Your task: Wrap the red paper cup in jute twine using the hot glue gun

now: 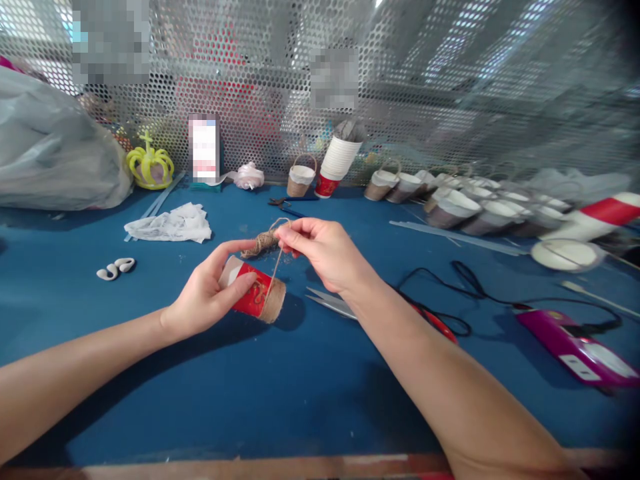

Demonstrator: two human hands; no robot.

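Observation:
A red and white paper cup [251, 293] lies tilted in my left hand [206, 287], thumb across its printed side. Brown twine wraps the cup's right end in a band [273, 301]. From that band a strand of twine [274, 270] runs up to my right hand [316, 248], which pinches it between thumb and fingers. Just behind the cup, a small twine hank [261, 244] rests by my left fingertips and right hand. Scissors [333, 303] lie under my right forearm, which hides part of them and their red handle.
Twine-wrapped cup baskets [465, 203] crowd the back right. A stack of paper cups [340, 160] and one basket [301, 181] stand by the mesh wall. Pliers [290, 200] lie before them. A purple device [575, 347] with a black cable is at right, white cloth [173, 223] at left.

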